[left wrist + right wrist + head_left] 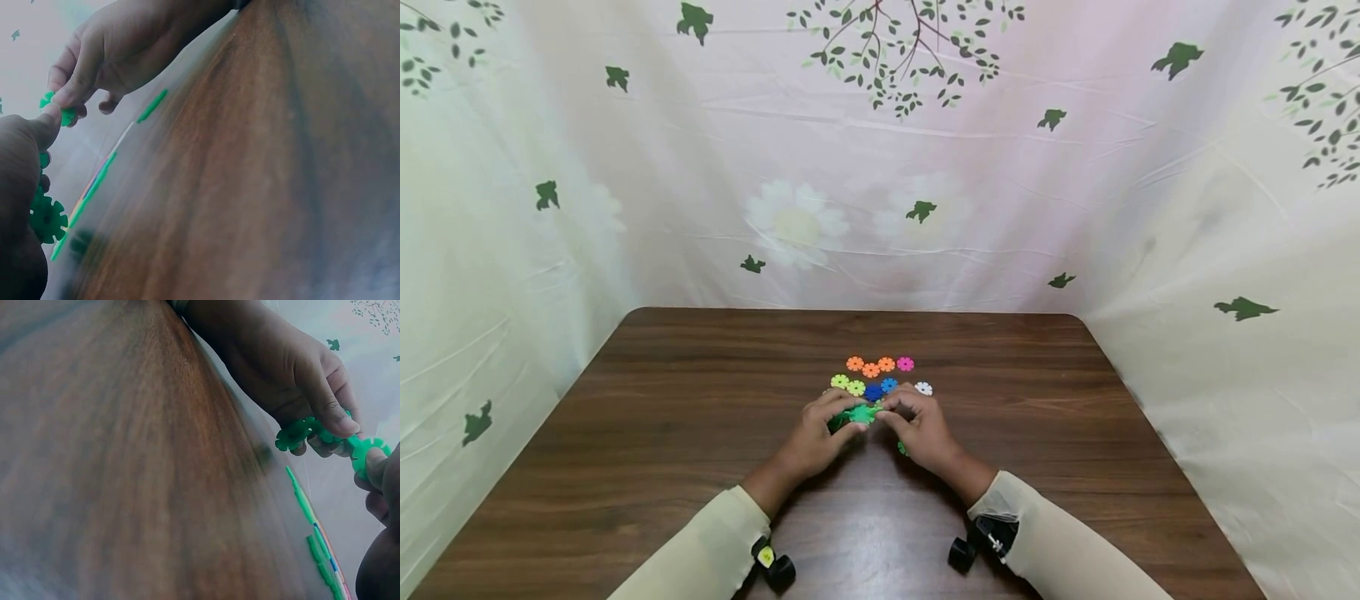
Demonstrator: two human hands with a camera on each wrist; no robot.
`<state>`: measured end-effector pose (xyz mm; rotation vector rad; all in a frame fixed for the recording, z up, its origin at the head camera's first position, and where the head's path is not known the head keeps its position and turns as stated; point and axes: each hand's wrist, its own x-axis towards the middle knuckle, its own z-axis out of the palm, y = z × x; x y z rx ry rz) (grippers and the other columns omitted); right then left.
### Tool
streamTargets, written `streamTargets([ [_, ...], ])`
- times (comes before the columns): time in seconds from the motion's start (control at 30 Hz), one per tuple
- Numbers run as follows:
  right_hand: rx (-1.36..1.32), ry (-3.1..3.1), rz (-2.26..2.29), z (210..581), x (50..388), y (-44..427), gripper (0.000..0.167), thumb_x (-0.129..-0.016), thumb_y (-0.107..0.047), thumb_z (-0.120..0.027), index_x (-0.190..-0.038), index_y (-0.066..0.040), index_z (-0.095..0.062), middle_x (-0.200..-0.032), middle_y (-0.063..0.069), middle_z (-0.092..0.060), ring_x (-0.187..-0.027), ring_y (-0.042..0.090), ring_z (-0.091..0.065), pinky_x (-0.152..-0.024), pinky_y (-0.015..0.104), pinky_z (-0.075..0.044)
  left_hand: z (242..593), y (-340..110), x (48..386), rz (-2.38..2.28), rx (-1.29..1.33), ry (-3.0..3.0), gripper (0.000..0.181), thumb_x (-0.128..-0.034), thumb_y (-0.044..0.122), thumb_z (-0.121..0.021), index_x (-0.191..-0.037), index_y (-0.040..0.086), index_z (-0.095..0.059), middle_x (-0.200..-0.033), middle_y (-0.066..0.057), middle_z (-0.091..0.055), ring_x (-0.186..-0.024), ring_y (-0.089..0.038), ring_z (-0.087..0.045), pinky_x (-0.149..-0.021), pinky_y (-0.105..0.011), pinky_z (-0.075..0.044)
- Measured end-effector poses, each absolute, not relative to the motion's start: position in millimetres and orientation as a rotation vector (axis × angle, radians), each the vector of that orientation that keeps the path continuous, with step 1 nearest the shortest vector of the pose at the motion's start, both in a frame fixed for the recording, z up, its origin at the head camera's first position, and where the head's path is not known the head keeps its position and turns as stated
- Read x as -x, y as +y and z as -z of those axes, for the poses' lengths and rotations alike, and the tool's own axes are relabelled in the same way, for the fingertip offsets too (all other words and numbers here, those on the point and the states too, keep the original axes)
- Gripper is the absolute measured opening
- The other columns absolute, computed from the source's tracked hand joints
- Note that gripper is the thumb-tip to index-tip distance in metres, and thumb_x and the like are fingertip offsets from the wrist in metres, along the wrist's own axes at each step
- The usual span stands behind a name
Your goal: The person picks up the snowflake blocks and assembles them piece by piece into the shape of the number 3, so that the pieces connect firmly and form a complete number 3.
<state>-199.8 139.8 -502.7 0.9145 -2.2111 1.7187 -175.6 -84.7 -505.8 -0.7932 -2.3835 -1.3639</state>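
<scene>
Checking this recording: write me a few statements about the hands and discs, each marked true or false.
1. The left hand and right hand hold joined green discs. True.
2. The pink disc lies left of the orange discs. False: the pink disc lies right of them.
3. Two yellow discs lie on the table. True.
4. The white disc is in the left hand. False: the white disc lies on the table.
</scene>
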Motion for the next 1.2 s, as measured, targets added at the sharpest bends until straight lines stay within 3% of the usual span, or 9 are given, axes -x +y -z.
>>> streamTargets([
  [0.2, -0.911, -2.201, -1.719, 503, 198, 141, 0.005, -0.096, 0.006, -0.077, -0.093, 0.002, -0.08, -0.094, 0.019, -0.076, -0.09, 0.011, -0.065, -0.077, 0.021, -0.054, 508, -81, 174, 1.37, 0.8, -2.373, 0.03, -0.0974, 0.008, -0.081, -0.127, 0.001, -0.078, -0.122, -0.012, -0.075, -0.112, -0.026, -0.071, -0.097, -0.034, -0.059],
  [0.47, -0.973, -2.166, -1.685, 505, 194, 151, 0.006, -0.096, 0.005, -0.078, -0.094, -0.001, -0.081, -0.094, 0.017, -0.077, -0.091, 0.021, -0.067, -0.081, 0.023, -0.055, 508, -67, 163, 1.351, 0.777, -2.356, 0.029, -0.0988, 0.006, -0.079, -0.127, 0.0, -0.076, -0.121, -0.013, -0.073, -0.109, -0.025, -0.07, -0.095, -0.033, -0.058],
  [0.8, -0.876, -2.302, -1.681, 505, 186, 169, 0.018, -0.095, -0.005, -0.083, -0.113, -0.007, -0.082, -0.113, 0.012, -0.079, -0.11, 0.017, -0.07, -0.094, 0.048, -0.061, 509, -52, 150, 1.347, 0.706, -2.271, 0.033, -0.1004, 0.003, -0.077, -0.133, -0.003, -0.072, -0.123, -0.017, -0.069, -0.105, -0.023, -0.067, -0.09, -0.029, -0.057],
  [1.2, -0.787, -2.38, -1.64, 508, 182, 187, 0.026, -0.088, 0.007, -0.085, -0.112, -0.002, -0.08, -0.109, 0.015, -0.078, -0.105, 0.035, -0.072, -0.092, 0.045, -0.063, 508, -34, 133, 1.292, 0.595, -2.229, 0.035, -0.1024, 0.001, -0.073, -0.137, 0.0, -0.07, -0.124, -0.015, -0.069, -0.108, -0.026, -0.068, -0.093, -0.037, -0.058],
])
